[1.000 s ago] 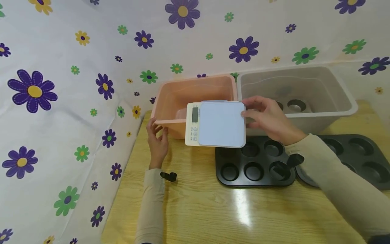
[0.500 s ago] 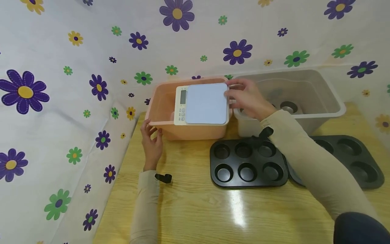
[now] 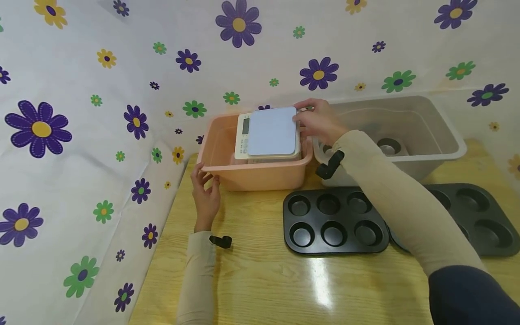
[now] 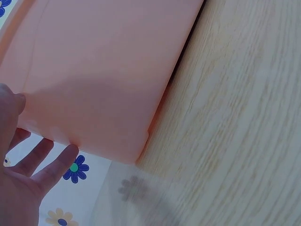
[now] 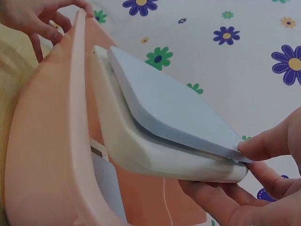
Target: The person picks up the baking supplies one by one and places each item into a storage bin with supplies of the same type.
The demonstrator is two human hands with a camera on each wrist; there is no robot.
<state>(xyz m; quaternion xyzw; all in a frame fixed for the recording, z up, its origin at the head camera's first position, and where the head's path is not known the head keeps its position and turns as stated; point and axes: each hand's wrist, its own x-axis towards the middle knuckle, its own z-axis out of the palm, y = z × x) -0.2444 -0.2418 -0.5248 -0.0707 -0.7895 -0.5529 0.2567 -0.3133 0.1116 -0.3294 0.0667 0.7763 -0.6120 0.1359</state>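
A white kitchen scale [image 3: 272, 132] with a pale blue platform is tilted over the pink plastic bin [image 3: 260, 179], partly within its opening. My right hand [image 3: 318, 119] pinches the scale's right edge, thumb on top and fingers beneath, as the right wrist view shows of the scale [image 5: 164, 108]. At the bin's front left corner, my left hand [image 3: 206, 198] grips the wall, thumb on the front and fingers on the left side. Inside the bin, the right wrist view shows another flat object [image 5: 107, 181] with a blue-grey top and a small dark window, mostly hidden by the bin wall.
A beige bin [image 3: 406, 158] stands right of the pink one, with round metal tins [image 3: 388, 146] inside. In front lies a dark muffin tin [image 3: 335, 250]; another muffin tin [image 3: 493, 207] lies to its right. A flowered sheet [image 3: 243, 67] hangs behind the wooden table [image 3: 252, 280].
My right hand has carried the scale back and left, from in front of the two bins to over the pink bin, tilting it more. My left hand stays at the bin's corner.
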